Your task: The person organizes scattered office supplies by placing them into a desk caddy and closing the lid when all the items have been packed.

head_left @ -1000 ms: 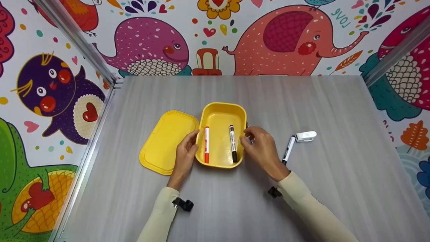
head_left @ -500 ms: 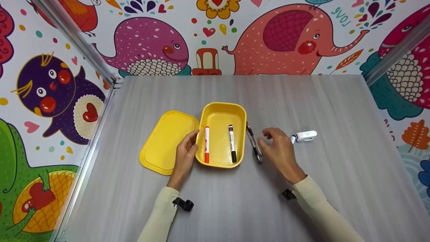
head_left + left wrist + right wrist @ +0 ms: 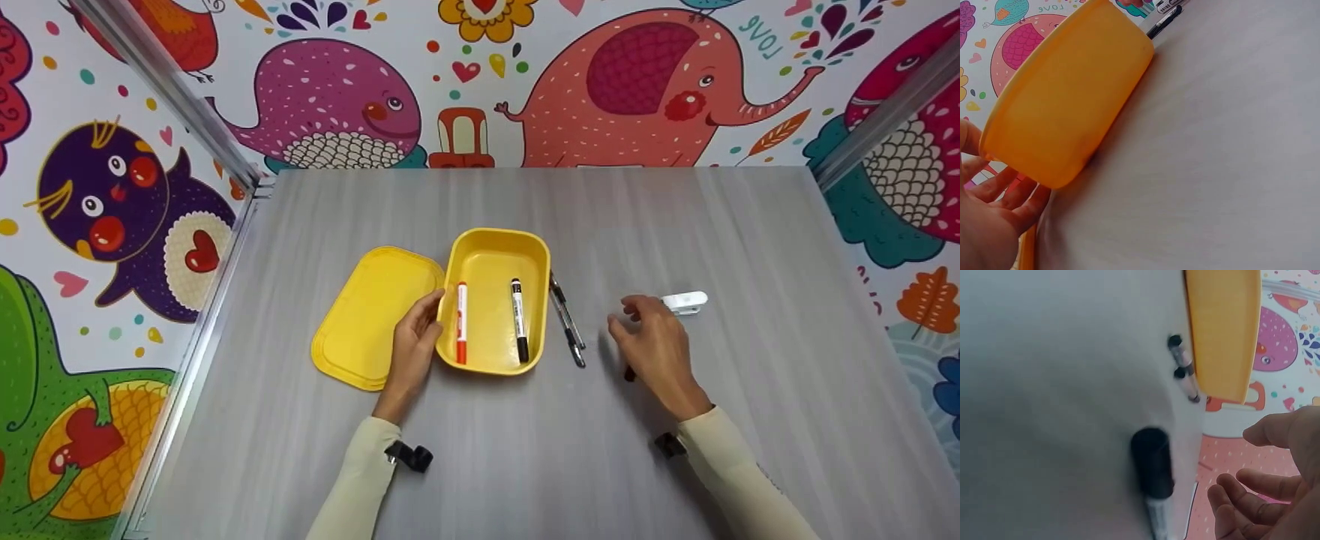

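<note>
My left hand (image 3: 415, 337) rests its fingers against the left wall of an open yellow plastic box (image 3: 487, 259), seen also in the left wrist view, where the fingers lie along the box's (image 3: 1067, 95) outer side. Inside the box lie a red marker (image 3: 461, 322) and a black-and-white marker (image 3: 520, 322). My right hand (image 3: 656, 349) hovers over another black marker, its fingers loosely bent with nothing between them. Only that marker's dark end (image 3: 629, 373) shows in the head view; the right wrist view shows the marker (image 3: 1152, 464), blurred, below the fingers.
The yellow lid (image 3: 375, 319) lies flat left of the box. Two slim black pens (image 3: 568, 319) lie along its right side. Beyond my right hand sits a small white object (image 3: 686, 303), partly hidden. Metal rails and printed walls border the grey table (image 3: 495, 465).
My right hand has moved right from the box's right edge, uncovering the two pens, and is now over the loose marker. My left hand and the box have not moved.
</note>
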A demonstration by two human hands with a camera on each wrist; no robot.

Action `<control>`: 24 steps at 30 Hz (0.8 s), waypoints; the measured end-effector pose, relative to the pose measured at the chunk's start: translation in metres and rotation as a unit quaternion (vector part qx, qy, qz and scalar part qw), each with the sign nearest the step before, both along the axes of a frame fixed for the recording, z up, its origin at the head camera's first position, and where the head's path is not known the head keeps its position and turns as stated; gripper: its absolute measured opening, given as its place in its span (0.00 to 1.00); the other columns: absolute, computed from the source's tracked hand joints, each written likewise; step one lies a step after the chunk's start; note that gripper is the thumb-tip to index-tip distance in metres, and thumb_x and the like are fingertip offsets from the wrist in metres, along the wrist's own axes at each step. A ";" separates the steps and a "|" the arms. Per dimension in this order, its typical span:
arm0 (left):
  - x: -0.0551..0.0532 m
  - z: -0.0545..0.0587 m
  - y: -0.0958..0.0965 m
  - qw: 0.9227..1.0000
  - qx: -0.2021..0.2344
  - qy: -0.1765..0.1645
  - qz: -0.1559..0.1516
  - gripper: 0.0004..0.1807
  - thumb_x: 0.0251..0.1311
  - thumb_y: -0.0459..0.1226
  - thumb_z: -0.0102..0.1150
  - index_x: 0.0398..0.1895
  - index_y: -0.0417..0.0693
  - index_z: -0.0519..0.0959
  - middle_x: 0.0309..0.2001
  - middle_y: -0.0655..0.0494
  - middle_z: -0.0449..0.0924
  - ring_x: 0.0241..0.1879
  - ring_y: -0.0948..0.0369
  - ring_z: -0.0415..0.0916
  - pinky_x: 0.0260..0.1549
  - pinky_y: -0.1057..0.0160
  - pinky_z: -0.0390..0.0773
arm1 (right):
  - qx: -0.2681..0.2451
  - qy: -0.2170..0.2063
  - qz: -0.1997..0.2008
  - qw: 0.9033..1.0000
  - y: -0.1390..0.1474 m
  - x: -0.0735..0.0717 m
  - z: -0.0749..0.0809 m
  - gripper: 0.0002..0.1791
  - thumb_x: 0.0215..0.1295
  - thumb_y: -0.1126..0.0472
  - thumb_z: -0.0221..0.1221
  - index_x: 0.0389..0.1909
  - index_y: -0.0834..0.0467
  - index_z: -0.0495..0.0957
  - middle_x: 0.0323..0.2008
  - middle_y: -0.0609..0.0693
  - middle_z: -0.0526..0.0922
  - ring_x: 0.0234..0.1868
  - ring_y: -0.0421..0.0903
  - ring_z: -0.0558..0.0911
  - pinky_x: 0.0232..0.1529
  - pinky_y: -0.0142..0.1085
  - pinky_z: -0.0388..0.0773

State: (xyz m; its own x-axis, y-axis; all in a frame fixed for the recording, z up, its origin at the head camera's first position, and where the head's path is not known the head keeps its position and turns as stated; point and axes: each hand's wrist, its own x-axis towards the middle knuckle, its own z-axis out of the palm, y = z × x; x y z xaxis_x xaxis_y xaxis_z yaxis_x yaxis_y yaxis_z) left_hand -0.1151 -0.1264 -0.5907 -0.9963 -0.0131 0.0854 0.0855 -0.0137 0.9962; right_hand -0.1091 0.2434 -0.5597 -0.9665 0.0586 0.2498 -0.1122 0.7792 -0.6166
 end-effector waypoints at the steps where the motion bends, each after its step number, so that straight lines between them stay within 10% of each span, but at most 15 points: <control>1: 0.000 0.000 0.000 1.000 0.000 0.001 0.000 0.28 0.74 0.21 0.49 0.77 0.29 0.72 0.75 0.36 0.74 0.79 0.45 0.69 0.79 0.55 0.67 | 0.001 0.001 -0.004 1.000 0.003 0.001 -0.001 0.18 0.67 0.63 0.73 0.53 0.70 0.86 0.44 0.63 0.90 0.46 0.61 0.88 0.44 0.60 0.84; 24: 0.000 0.000 -0.001 1.000 0.001 0.003 -0.002 0.29 0.74 0.22 0.49 0.77 0.31 0.72 0.76 0.37 0.74 0.79 0.46 0.69 0.80 0.51 0.65 | 0.028 -0.013 -0.067 0.997 0.030 0.007 -0.021 0.19 0.63 0.64 0.74 0.50 0.70 0.84 0.39 0.65 0.84 0.40 0.66 0.84 0.42 0.64 0.80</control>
